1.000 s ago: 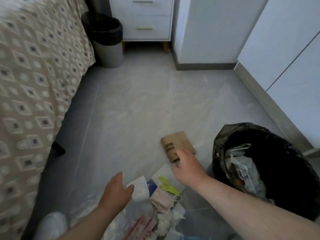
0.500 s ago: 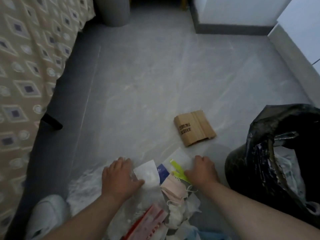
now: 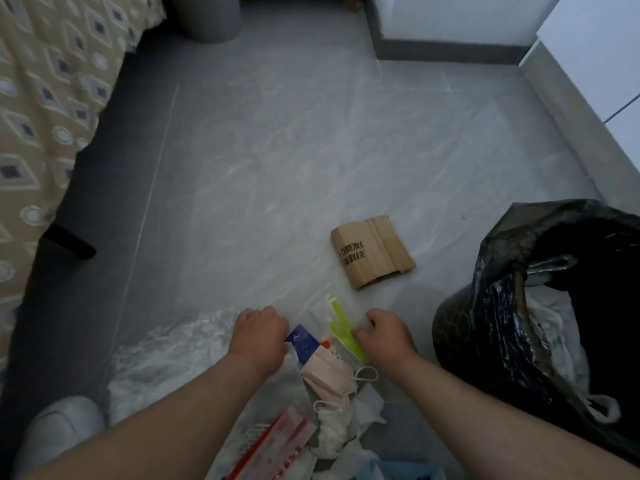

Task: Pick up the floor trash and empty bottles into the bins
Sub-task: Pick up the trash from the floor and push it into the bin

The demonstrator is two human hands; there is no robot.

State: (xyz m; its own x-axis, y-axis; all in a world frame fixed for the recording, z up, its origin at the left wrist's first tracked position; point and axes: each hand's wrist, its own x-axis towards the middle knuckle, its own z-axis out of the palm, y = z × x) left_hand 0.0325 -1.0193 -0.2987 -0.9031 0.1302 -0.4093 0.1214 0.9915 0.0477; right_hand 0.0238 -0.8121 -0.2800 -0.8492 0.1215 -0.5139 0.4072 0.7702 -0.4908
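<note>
"Cardboard piece [image 3: 372, 252] out on the grey floor: is that the next pick?"

"Not by the look of it. It lies flat beyond the right hand [image 3: 386, 337], well apart, its long side slanting away to the right. Both hands are down at the far edge of the litter pile [image 3: 332, 424] instead."

"Which way does the pile run?"

"From the hands back toward the person. The lime-green strip [image 3: 341, 325] is at the far end between the two hands, the pink face mask [image 3: 325, 374] is just behind it, and tissue and wrappers are nearer still. The black-lined bin [image 3: 453, 330] stands to the right, so the right hand is the nearer one for the carry."

"And the grip?"

"The right hand's thumb and curled fingers pinch the clear packet [image 3: 320, 308] that carries the lime-green strip. The left hand [image 3: 258, 336] is bunched knuckles-up on the pile's left edge. Its fingertips are hidden, so I cannot tell whether it holds anything."

"What has changed?"

"Half a second back both hands lay flatter and wider on the pile. Now they are curled and drawn closer. A second back the right hand was out at the cardboard piece, which seems to sit where it was."
</note>
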